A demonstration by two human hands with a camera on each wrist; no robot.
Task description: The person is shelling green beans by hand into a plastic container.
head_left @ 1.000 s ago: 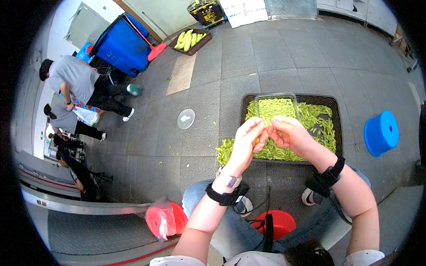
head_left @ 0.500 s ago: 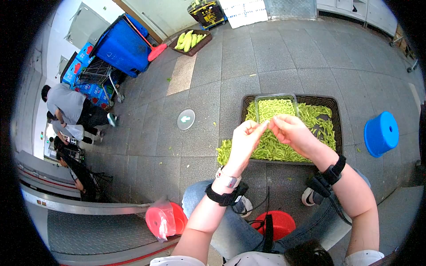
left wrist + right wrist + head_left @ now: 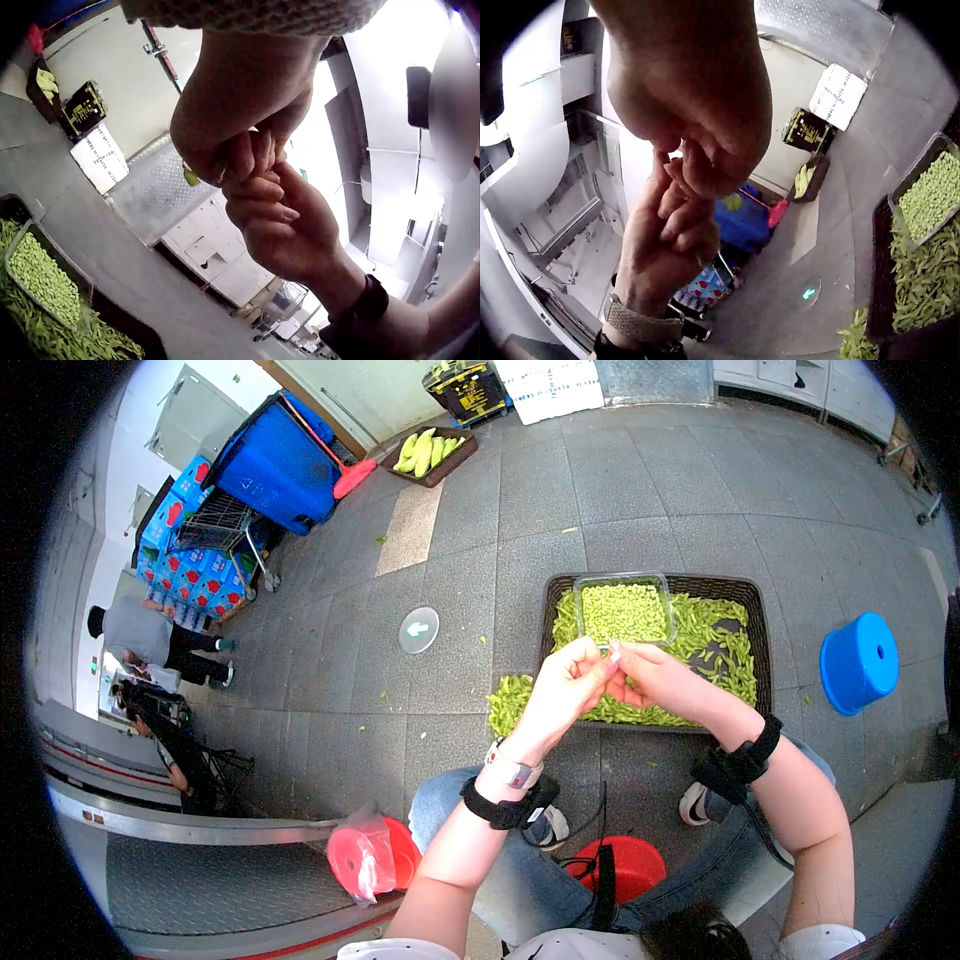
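Observation:
Both hands meet just in front of a clear plastic tub (image 3: 669, 622) of shelled green beans (image 3: 622, 612). The left hand (image 3: 568, 688) has its fingers curled, with a green bean pod (image 3: 191, 178) poking out beside them in the left wrist view. The right hand (image 3: 655, 678) pinches with thumb and forefinger against the left fingertips, at the pod; the fingers hide most of it. Under the hands is a dark woven crate (image 3: 766, 660) of loose green pods (image 3: 735, 650), and the tub sits over its far side.
More pods (image 3: 510, 703) lie left of the crate on the grey tiled floor (image 3: 540, 490). An upturned blue bucket (image 3: 858, 662) stands to the right. Red containers (image 3: 625, 868) are near the feet and at lower left. A tray (image 3: 458, 458) of larger green produce sits farther off; people stand at far left.
The joined hands have come slightly nearer the body, and the left fingers have curled in more. At the left, the people in grey have moved farther away, uncovering a cart and stacked blue boxes.

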